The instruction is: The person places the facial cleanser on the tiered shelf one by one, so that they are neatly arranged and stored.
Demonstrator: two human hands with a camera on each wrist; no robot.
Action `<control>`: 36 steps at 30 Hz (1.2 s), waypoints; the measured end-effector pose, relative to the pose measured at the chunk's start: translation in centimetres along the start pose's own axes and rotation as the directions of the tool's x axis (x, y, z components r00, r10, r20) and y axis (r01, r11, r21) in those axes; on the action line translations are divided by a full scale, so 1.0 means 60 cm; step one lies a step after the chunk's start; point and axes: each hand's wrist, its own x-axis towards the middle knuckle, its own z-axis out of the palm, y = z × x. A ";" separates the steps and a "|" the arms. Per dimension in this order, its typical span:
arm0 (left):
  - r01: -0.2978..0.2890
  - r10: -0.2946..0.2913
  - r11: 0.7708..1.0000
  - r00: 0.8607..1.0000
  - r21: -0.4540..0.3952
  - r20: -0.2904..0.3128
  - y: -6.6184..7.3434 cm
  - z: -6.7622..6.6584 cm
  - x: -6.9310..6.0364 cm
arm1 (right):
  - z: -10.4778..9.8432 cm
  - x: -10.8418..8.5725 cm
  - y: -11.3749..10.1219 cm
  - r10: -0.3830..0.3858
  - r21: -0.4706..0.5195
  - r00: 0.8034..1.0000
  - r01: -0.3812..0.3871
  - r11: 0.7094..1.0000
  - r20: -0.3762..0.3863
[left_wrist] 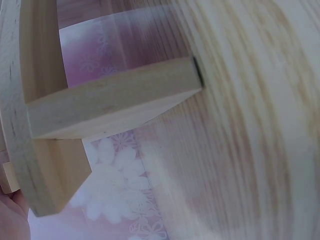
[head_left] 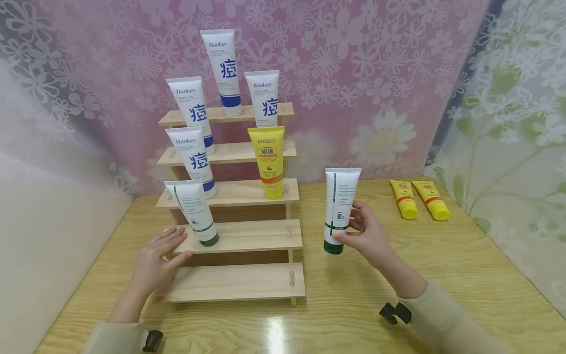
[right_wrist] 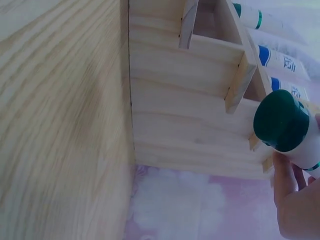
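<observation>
A white squeeze tube with a green cap [head_left: 339, 206] is held upright in my right hand [head_left: 369, 238], right of the wooden stepped stand [head_left: 239, 282] and in front of it. Its green cap [right_wrist: 281, 121] points down, seen from below in the right wrist view. My left hand [head_left: 155, 258] holds the left end of the second step from the bottom, fingers on top and thumb at the front edge. A similar green-capped tube [head_left: 192, 211] stands beside those fingers on that step. In the left wrist view the left hand [left_wrist: 12, 220] is mostly out of frame.
Several white tubes with blue bands [head_left: 192, 152] stand on the upper steps. A yellow tube [head_left: 267, 162] stands at the right of the middle step. Two yellow tubes [head_left: 431, 199] lie on the wooden table [head_left: 353, 305] at the far right. Flowered cloth [head_left: 349, 98] hangs behind.
</observation>
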 end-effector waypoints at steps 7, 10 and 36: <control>0.005 -0.005 1.000 1.000 0.011 0.006 0.003 -0.003 0.002 | 0.021 0.004 -0.009 -0.057 0.007 0.998 0.057 0.998 0.013; 0.009 -0.009 1.000 1.000 0.006 0.004 0.003 -0.002 0.001 | 0.030 0.006 -0.014 -0.069 0.008 0.998 0.069 0.998 0.014; -0.009 0.009 1.000 1.000 0.007 -0.007 0.001 0.000 0.001 | 0.113 0.036 -0.027 -0.209 0.047 0.976 0.206 0.977 0.066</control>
